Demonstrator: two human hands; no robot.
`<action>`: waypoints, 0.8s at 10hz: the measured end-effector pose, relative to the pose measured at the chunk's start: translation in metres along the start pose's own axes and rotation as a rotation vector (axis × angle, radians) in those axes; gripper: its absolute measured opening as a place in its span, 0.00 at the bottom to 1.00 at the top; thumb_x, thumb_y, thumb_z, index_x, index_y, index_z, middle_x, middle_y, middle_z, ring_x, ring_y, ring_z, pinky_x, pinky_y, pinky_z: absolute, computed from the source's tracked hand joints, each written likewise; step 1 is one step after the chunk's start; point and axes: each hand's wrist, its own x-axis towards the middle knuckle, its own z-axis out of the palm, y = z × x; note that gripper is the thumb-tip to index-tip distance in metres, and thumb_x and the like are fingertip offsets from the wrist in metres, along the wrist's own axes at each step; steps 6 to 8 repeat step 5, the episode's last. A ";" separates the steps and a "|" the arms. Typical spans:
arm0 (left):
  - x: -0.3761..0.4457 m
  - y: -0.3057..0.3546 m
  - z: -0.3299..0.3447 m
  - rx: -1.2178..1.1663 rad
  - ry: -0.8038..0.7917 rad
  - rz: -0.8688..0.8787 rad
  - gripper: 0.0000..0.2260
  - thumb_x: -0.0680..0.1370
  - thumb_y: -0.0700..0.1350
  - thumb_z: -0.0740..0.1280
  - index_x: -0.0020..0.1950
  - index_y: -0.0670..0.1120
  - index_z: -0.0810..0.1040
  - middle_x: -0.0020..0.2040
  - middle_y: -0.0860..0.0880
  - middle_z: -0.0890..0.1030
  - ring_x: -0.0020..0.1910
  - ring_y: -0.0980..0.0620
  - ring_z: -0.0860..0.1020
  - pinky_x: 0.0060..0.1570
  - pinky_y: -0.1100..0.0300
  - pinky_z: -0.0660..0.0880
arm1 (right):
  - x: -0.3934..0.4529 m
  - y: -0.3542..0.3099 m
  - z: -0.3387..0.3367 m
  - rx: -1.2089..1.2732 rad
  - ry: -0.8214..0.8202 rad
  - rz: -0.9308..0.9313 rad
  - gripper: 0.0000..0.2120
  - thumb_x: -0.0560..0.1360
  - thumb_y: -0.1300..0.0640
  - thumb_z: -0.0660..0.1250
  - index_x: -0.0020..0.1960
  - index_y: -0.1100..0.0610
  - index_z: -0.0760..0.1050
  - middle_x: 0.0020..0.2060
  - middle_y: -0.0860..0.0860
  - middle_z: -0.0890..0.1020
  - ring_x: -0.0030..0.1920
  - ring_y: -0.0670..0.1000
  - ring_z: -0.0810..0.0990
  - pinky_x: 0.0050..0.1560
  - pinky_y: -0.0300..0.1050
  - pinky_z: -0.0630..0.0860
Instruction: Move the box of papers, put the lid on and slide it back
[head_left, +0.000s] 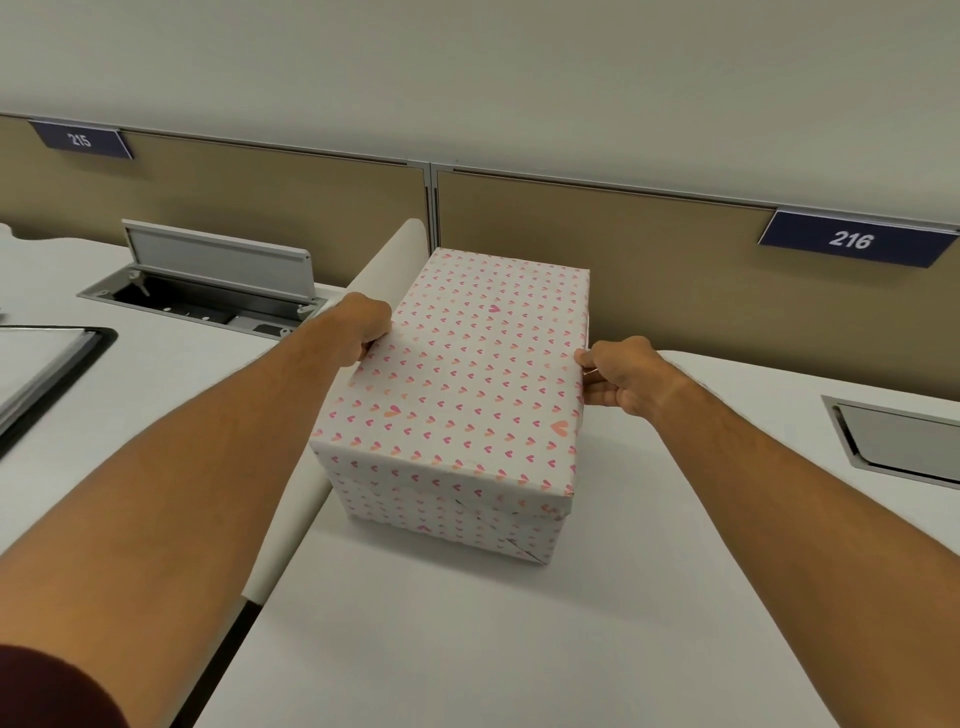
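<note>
A box (441, 519) wrapped in white paper with small pink and orange hearts stands on the white desk (467, 649), its far end close to the tan partition. The matching lid (467, 364) sits on top of it and covers it, so the papers inside are hidden. My left hand (363, 325) grips the lid's left edge, fingers curled under the rim. On the opposite side, my right hand (621, 376) pinches the right edge. Both arms reach forward on either side of the box.
A low white divider (306, 499) runs along the box's left side between two desks. An open cable hatch (208, 286) and a dark folder (47, 374) lie on the left desk. A closed hatch (898, 441) is at right. Tan partition (649, 249) carries signs 215 and 216.
</note>
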 end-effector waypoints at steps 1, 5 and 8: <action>-0.011 0.002 0.003 0.092 0.043 0.060 0.14 0.81 0.42 0.61 0.65 0.39 0.73 0.58 0.42 0.76 0.53 0.45 0.75 0.52 0.55 0.74 | -0.004 0.003 -0.001 -0.043 0.022 -0.052 0.13 0.75 0.54 0.71 0.56 0.58 0.74 0.49 0.55 0.82 0.43 0.54 0.82 0.35 0.47 0.81; -0.095 -0.008 0.062 0.856 0.287 0.846 0.41 0.75 0.67 0.59 0.80 0.46 0.49 0.81 0.43 0.51 0.80 0.41 0.52 0.75 0.46 0.51 | -0.057 0.025 -0.034 -1.009 0.315 -0.621 0.43 0.74 0.33 0.61 0.79 0.57 0.52 0.78 0.59 0.57 0.77 0.62 0.55 0.73 0.62 0.56; -0.095 -0.008 0.062 0.856 0.287 0.846 0.41 0.75 0.67 0.59 0.80 0.46 0.49 0.81 0.43 0.51 0.80 0.41 0.52 0.75 0.46 0.51 | -0.057 0.025 -0.034 -1.009 0.315 -0.621 0.43 0.74 0.33 0.61 0.79 0.57 0.52 0.78 0.59 0.57 0.77 0.62 0.55 0.73 0.62 0.56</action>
